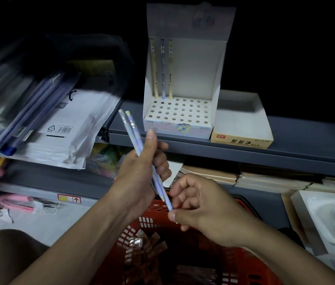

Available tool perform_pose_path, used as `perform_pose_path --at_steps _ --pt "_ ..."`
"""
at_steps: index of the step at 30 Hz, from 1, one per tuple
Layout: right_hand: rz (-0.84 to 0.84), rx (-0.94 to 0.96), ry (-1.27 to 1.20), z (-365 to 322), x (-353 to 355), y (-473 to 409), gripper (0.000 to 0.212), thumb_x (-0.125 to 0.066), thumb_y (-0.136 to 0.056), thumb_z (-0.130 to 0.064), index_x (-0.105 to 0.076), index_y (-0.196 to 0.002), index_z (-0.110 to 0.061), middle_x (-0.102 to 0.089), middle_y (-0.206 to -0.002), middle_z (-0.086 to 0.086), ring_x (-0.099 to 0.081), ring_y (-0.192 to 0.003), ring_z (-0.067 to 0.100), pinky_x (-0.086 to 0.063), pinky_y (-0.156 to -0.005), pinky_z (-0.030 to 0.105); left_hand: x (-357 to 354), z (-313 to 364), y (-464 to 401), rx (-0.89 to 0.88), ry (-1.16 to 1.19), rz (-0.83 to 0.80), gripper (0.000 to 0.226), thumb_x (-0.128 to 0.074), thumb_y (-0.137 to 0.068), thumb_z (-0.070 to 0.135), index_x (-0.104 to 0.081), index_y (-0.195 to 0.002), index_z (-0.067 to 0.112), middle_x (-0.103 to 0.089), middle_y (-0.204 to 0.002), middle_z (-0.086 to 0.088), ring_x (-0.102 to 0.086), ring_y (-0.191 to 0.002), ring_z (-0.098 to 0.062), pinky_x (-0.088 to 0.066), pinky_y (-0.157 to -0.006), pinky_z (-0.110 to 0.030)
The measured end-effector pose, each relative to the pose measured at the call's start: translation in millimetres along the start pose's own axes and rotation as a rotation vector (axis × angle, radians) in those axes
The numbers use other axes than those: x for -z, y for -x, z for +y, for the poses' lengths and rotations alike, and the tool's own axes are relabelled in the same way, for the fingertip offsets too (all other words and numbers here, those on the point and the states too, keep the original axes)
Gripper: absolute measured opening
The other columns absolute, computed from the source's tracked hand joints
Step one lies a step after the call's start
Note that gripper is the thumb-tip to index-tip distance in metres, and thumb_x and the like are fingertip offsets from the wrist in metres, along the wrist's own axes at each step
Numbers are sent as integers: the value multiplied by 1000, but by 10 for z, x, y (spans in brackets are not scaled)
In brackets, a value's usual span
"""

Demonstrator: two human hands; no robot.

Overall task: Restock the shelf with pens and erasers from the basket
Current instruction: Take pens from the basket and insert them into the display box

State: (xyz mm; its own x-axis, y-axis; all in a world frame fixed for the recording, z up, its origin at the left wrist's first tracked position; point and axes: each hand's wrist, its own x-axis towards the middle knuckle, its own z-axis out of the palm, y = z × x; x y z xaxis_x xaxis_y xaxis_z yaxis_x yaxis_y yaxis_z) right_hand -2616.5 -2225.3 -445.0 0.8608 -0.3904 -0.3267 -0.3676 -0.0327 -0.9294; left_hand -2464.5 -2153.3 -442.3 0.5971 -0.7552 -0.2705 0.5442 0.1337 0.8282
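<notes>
- Head view: the left hand (142, 171) is curled round two pale pens (140, 145), holding them tilted, their capped ends up and to its left; the right hand (199, 204) sits just beside and below it, thumb and forefinger pinching the lower tip of one of those pens
- directly beneath both hands lies the red basket (234, 270), with small wrapped erasers (142, 249) heaped on its floor
- above the left hand, on the grey shelf (244, 147), stands a white display box (178, 118) with rows of holes; three pens (162, 68) stand upright in its back row, at the left
- just right of that box sits a shallow yellow-fronted carton (241, 128)
- far left of the hands, plastic folders and packets (59, 124) lie piled, blurred
</notes>
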Motion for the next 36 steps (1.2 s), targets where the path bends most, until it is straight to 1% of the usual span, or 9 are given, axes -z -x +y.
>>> perform_pose_path --at_steps 5,8,10,12,14,17,21,26,36 --pt "-27 -42 9 16 32 22 25 -74 -89 3 -71 -108 -13 -68 -88 2 -64 -72 7 -59 -66 29 164 189 -74 -87 91 61 45 -48 -105 53 -60 -90 12 -44 -68 2 -46 -59 -13 -48 -59 -27" --pt "-18 -35 19 18 47 32 21 -75 -89 1 -75 -101 -16 -70 -87 0 -64 -71 4 -58 -65 27 247 304 -92 -212 -23 192 42 -47 -107 50 -63 -93 13 -51 -70 2 -53 -62 -13 -52 -61 -29" --pt "-6 -27 6 16 56 30 20 -76 -89 0 -76 -100 -17 -72 -89 3 -66 -72 6 -58 -65 28 279 353 -85 -323 -186 314 39 -47 -109 46 -64 -93 15 -52 -67 3 -53 -58 -12 -48 -57 -28" --pt "10 -17 -9 16 66 26 20 -77 -88 0 -76 -99 -16 -73 -93 9 -66 -73 7 -58 -65 28 303 371 -71 -394 -314 342 36 -47 -110 41 -64 -91 16 -44 -57 5 -40 -49 -12 -35 -48 -29" --pt "27 -4 -23 14 71 24 19 -77 -88 1 -76 -98 -16 -73 -95 13 -66 -73 9 -57 -64 27 311 363 -45 -346 -359 284 32 -50 -110 34 -66 -88 17 -34 -54 6 -25 -46 -11 -21 -45 -28" --pt "55 16 -28 24 74 17 18 -77 -88 1 -76 -97 -14 -72 -94 14 -65 -72 10 -56 -62 26 307 334 9 -199 -360 110 19 -59 -102 16 -68 -85 15 -28 -56 4 -17 -47 -13 -13 -44 -25" --pt "102 34 -34 49 85 -9 18 -78 -88 0 -74 -95 -16 -72 -94 11 -67 -74 11 -55 -62 26 282 289 55 -167 -374 -78 10 -72 -90 20 -71 -80 19 -27 -58 -1 -17 -48 -14 -11 -46 -29" --pt "144 49 -12 77 101 -20 19 -83 -84 -4 -71 -87 -19 -67 -81 -1 -64 -71 12 -57 -63 28 217 286 73 -201 -467 -92 23 -81 -75 33 -78 -84 13 -29 -60 -8 -18 -48 -17 -19 -42 -23" --pt "218 75 -26 76 51 -6 8 -80 -90 -15 -73 -91 -19 -70 -83 -5 -70 -77 14 -60 -68 32 143 291 100 -202 -526 -106 11 -73 -92 17 -78 -88 8 -37 -49 2 -25 -40 -12 -26 -39 -19"
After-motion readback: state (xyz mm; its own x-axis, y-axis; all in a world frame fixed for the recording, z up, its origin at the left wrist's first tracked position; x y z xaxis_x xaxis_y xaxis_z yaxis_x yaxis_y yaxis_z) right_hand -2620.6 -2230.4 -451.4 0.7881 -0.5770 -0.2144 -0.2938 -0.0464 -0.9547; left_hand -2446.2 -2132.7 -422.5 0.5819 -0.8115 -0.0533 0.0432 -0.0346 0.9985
